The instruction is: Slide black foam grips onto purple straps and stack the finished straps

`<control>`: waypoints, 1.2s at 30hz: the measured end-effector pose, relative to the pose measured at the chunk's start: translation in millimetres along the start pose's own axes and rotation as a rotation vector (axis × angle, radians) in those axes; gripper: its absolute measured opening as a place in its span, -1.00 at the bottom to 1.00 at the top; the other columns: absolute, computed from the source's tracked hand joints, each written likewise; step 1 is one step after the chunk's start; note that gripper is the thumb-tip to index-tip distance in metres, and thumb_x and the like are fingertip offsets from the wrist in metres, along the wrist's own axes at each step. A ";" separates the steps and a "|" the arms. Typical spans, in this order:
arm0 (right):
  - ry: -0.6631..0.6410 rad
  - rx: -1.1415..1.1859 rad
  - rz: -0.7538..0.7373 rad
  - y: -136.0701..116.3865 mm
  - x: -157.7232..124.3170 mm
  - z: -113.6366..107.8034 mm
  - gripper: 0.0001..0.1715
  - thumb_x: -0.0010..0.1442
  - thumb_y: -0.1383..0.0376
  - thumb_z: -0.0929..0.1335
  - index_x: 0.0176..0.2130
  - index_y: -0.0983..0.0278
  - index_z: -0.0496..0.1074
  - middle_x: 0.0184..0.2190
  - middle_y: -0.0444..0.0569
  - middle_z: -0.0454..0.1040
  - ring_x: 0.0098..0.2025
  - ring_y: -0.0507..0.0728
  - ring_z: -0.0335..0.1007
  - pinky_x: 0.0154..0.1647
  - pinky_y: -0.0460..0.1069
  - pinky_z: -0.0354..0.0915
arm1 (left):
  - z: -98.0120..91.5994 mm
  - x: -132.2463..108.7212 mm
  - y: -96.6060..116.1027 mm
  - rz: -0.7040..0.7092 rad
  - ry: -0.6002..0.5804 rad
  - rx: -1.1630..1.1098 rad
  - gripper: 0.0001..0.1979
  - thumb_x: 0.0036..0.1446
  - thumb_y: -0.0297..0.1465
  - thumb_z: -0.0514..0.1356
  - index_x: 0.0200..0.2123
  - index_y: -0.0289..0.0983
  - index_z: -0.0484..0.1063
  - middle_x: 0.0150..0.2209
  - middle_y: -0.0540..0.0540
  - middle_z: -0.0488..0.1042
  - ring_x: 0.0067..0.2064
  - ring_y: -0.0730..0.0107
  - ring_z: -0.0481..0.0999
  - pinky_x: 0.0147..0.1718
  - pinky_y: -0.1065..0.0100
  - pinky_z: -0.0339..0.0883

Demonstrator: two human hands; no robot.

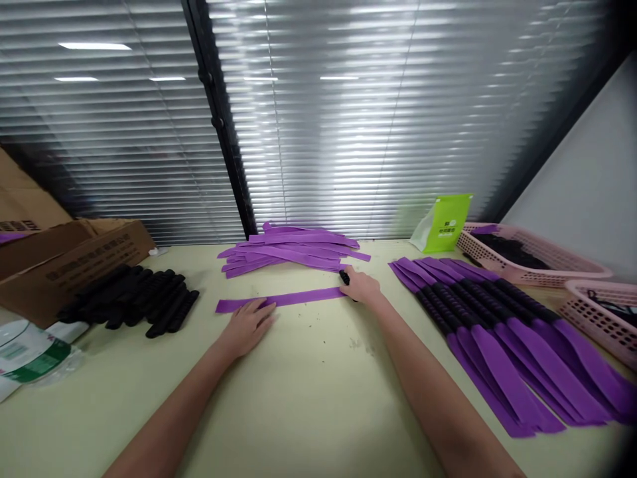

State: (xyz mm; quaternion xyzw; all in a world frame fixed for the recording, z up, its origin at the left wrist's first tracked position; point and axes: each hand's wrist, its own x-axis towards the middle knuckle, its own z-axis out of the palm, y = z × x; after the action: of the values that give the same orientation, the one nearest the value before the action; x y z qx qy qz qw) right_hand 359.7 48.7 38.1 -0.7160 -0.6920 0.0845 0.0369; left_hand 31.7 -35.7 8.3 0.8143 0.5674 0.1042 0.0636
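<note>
A single purple strip (308, 297) lies flat across the table in front of me. On its left part rests my left hand (250, 325), palm down with the fingers stretched out. My right hand (362, 287) is closed around a small black object (344, 276) at the strip's right end; the fingers hide most of it, so its kind is unclear. Just beyond is a loose pile of purple strips (293, 249). To the right, several purple strips with black ribbed sleeves (462, 305) around their middles lie side by side.
Black ribbed tubes (144, 295) are heaped at left, beside a cardboard box (99, 255) and a plastic-wrapped container (30, 352). A green pouch (445, 226) stands at the back right, near two pink baskets (540, 273) holding black items. Blinds (348, 119) close off the back.
</note>
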 end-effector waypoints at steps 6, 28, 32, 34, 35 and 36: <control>-0.005 0.034 -0.071 19.5 4.7 -3.7 -0.35 0.08 0.11 0.30 0.16 0.08 0.16 -0.12 0.02 0.45 -0.14 0.26 0.42 -0.26 0.03 0.26 | -5.8 2.5 -0.4 0.017 0.030 -0.030 -0.52 0.29 -0.13 -0.12 0.14 -0.13 0.33 0.21 -0.12 0.26 0.19 0.14 0.26 0.16 0.10 0.13; 0.188 0.289 0.118 36.6 7.2 11.1 -0.47 0.03 0.11 0.30 0.04 0.01 0.32 -0.26 -0.15 0.50 -0.24 0.14 0.41 -0.40 -0.07 0.12 | -11.5 1.4 9.1 0.026 0.004 -0.019 -0.55 0.28 -0.13 -0.10 0.10 -0.13 0.36 0.17 -0.11 0.30 0.13 0.18 0.34 0.09 0.18 0.21; 0.233 0.342 0.121 38.6 8.2 15.7 -0.48 0.00 0.11 0.31 0.01 0.02 0.36 -0.34 -0.18 0.49 -0.28 0.12 0.39 -0.43 -0.08 0.07 | -8.4 1.7 7.3 0.031 0.011 -0.005 -0.54 0.29 -0.13 -0.12 0.12 -0.13 0.33 0.18 -0.10 0.29 0.14 0.17 0.32 0.10 0.15 0.20; 0.251 0.391 0.134 41.0 9.9 18.4 -0.49 -0.01 0.12 0.32 -0.01 0.03 0.39 -0.38 -0.19 0.48 -0.31 0.11 0.38 -0.44 -0.08 0.06 | -7.3 1.7 6.6 0.036 0.015 0.001 -0.53 0.29 -0.12 -0.13 0.13 -0.12 0.32 0.17 -0.10 0.29 0.13 0.16 0.32 0.10 0.14 0.21; 0.269 0.434 0.138 42.8 11.0 20.0 -0.49 -0.02 0.12 0.32 -0.02 0.04 0.39 -0.41 -0.19 0.47 -0.32 0.10 0.37 -0.44 -0.08 0.06 | -6.8 1.7 6.2 0.036 0.019 0.007 -0.53 0.29 -0.12 -0.13 0.13 -0.13 0.32 0.17 -0.11 0.29 0.13 0.16 0.32 0.10 0.13 0.20; 0.293 0.494 0.140 44.8 12.3 21.8 -0.49 -0.02 0.12 0.32 -0.02 0.05 0.39 -0.43 -0.20 0.46 -0.35 0.09 0.36 -0.44 -0.08 0.06 | -6.3 1.6 5.7 0.036 0.024 0.013 -0.53 0.29 -0.12 -0.13 0.15 -0.12 0.30 0.17 -0.11 0.29 0.13 0.15 0.32 0.10 0.13 0.20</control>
State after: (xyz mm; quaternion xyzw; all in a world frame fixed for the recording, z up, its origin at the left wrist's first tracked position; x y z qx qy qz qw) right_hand 400.5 57.8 8.3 -0.7358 -0.5868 0.1484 0.3038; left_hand 35.9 -36.3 15.8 0.8234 0.5542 0.1113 0.0496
